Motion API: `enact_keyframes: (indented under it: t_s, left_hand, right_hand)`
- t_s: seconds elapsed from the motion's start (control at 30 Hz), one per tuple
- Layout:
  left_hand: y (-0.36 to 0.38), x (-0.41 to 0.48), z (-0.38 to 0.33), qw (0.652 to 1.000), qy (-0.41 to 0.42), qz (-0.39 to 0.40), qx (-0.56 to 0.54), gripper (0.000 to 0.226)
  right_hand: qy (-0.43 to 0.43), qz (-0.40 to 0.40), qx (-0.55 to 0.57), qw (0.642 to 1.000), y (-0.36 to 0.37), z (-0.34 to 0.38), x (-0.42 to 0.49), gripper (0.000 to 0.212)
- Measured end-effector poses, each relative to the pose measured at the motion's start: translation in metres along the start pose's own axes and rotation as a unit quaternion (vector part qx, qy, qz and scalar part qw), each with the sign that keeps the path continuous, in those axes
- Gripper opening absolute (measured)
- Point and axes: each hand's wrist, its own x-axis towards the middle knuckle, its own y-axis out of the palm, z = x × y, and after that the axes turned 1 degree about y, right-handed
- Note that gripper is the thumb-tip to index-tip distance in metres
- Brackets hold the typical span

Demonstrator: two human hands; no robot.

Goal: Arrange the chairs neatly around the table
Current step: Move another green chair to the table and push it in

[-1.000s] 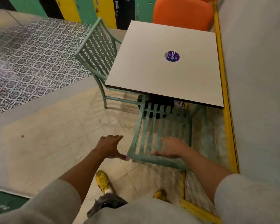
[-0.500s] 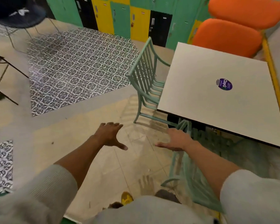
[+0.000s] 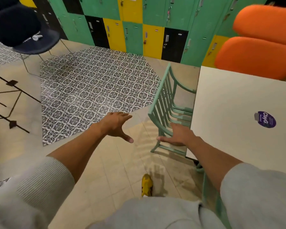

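The green slatted chair (image 3: 163, 103) stands at the white table's (image 3: 229, 103) left edge, seat tucked under the top. Your right hand (image 3: 178, 135) hovers in front of its lower frame, fingers spread, gripping nothing; whether it touches the chair, you cannot tell. Your left hand (image 3: 116, 124) hangs splayed over the floor, well apart from the chair.

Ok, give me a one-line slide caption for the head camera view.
Both hands, left hand and right hand, reach open toward a green slatted chair tucked beside the white table.
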Motion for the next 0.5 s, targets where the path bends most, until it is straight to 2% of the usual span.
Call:
enact_keyframes:
  t_s: [0.27,0.5]
  left_hand:
    - [-0.068,0.12,0.064,0.999,0.038,0.024,0.013,0.136]
    - [-0.114,0.251,0.096,0.984,0.158,0.052,0.069,0.132]
  right_hand:
    - [0.016,0.024,0.052,0.998,-0.055,0.009,0.108,0.139]
    - [0.08,0.064,0.149,0.983,-0.068,0.009,0.184,0.136]
